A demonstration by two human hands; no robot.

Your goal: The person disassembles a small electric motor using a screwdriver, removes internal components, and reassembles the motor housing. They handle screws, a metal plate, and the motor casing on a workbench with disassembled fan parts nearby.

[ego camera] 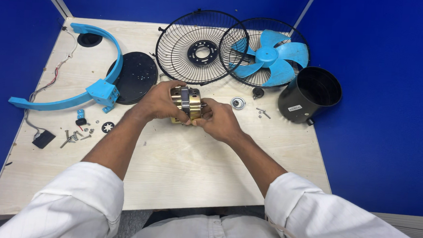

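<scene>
Gripping the fan motor (pixel 186 104) from both sides, the two hands hold it just above the middle of the desk (pixel 180 165), a little toward the far edge. The motor is a squat block of brass-coloured metal shells with a grey steel band of laminations round its waist; it looks dense and heavy for its bulk, quite rigid, and the smooth shells are probably a bit slick, so the ribbed waist and the shell edges seem the surest places to take hold. Any shaft or fine winding wires are hidden, and those would be the parts to keep fingers off. The left hand (pixel 160 102) wraps the motor's left side, fingers curled over the top and closed firmly on the casing. The right hand (pixel 219 119) closes on the right side, its fingertips (pixel 203 105) pinching near the front right end; whether they work a small screw there I cannot tell. Both forearms come in from the near edge and converge, wrists slightly bent, white sleeves pushed back. Along the far edge lie two black wire guards (pixel 200 48), the right one with a blue fan blade (pixel 271 55) on it, and a black cylindrical housing (pixel 310 94) lies near the right edge. A blue curved bracket (pixel 97 86) and loose screws (pixel 75 136) lie toward the left edge.
</scene>
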